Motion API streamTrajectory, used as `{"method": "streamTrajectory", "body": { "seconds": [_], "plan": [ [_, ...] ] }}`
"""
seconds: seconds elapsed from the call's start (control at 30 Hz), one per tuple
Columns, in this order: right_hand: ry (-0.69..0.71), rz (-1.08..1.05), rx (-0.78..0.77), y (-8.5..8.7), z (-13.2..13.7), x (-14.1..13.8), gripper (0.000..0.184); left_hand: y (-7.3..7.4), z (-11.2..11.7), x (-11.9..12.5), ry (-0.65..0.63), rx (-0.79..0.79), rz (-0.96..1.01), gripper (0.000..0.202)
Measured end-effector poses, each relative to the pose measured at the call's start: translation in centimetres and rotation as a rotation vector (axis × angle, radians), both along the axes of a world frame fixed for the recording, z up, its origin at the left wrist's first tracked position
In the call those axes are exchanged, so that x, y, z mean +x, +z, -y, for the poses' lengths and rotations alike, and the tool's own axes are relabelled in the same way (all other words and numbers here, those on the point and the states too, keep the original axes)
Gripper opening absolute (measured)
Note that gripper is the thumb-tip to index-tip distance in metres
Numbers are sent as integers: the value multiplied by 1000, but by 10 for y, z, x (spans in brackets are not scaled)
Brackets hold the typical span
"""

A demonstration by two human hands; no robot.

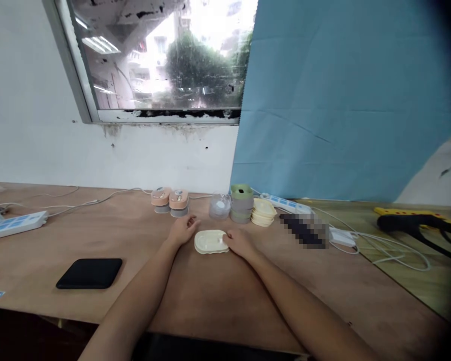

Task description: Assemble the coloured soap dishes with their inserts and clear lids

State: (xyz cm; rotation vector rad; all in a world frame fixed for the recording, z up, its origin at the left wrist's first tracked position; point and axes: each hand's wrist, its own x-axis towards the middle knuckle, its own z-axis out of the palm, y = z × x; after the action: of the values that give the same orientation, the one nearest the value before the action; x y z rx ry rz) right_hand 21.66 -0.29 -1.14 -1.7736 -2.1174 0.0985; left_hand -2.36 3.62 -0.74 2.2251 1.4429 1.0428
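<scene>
A cream plastic lid (209, 241), oblong with rounded corners, lies in front of me on the wooden table. My right hand (241, 242) has its thumb and fingers closed on the lid's right end. Just left of the lid, my left hand (183, 229) is low over the table, its thumb and fingers apart and nothing visible between them. Beyond the hands is a stack of similar cream lids (263, 213). Next to it are a stack of grey and green containers (242, 204), a clear plastic stack (220, 206) and two pink-and-grey boxes (179, 199).
A black flat case (90, 273) lies at the table's left front. Power strips stand at the left (17, 224) and at the back right (287, 204), with white cables (394, 245) trailing. A pixelated dark object (303, 229) and a black-and-yellow tool (417, 223) are at right.
</scene>
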Motion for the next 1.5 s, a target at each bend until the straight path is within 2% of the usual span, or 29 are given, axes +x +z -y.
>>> {"method": "streamTrajectory", "body": {
  "seconds": [0.07, 0.17, 0.3, 0.43, 0.5, 0.63, 0.73, 0.87, 1.0, 1.1, 1.23, 1.37, 1.5],
  "plan": [
    [-23, -18, 23, 0, -3, -3, 30, 0, 7, 5, -129, 33, -115, 48],
    [-59, -112, 115, 2, -10, -2, 30, -1, 17, 18, -242, 80, -272, 65],
    [-123, -319, 296, 5, -20, 8, 30, -4, 20, 27, -255, 64, -372, 83],
    [-226, -433, 435, 10, -29, 23, 31, -7, 16, 27, -276, 37, -376, 82],
    [-256, -433, 554, 17, -34, 32, 31, -8, 15, 27, -260, 23, -360, 82],
    [-237, -273, 788, 43, -49, 48, 34, -7, 14, 28, -249, -10, -345, 84],
    [-231, -163, 771, 58, -59, 51, 37, -8, 15, 29, -229, 3, -335, 84],
    [-160, -72, 699, 61, -67, 50, 29, -10, 14, 28, -239, 26, -342, 85],
    [-100, -115, 700, 63, -68, 51, 25, -10, 14, 27, -253, 33, -349, 80],
    [-51, -221, 755, 66, -58, 48, 27, -10, 15, 26, -253, 8, -350, 83],
    [138, -362, 832, 57, -20, 27, 30, -10, 15, 24, -194, -16, -272, 89],
    [262, -495, 685, 26, 24, 4, 31, -5, 14, 24, -203, 92, -75, 90],
    [280, -575, 536, 3, 41, -7, 29, 2, 17, 24, -193, 240, 27, 80]
  ]
}}
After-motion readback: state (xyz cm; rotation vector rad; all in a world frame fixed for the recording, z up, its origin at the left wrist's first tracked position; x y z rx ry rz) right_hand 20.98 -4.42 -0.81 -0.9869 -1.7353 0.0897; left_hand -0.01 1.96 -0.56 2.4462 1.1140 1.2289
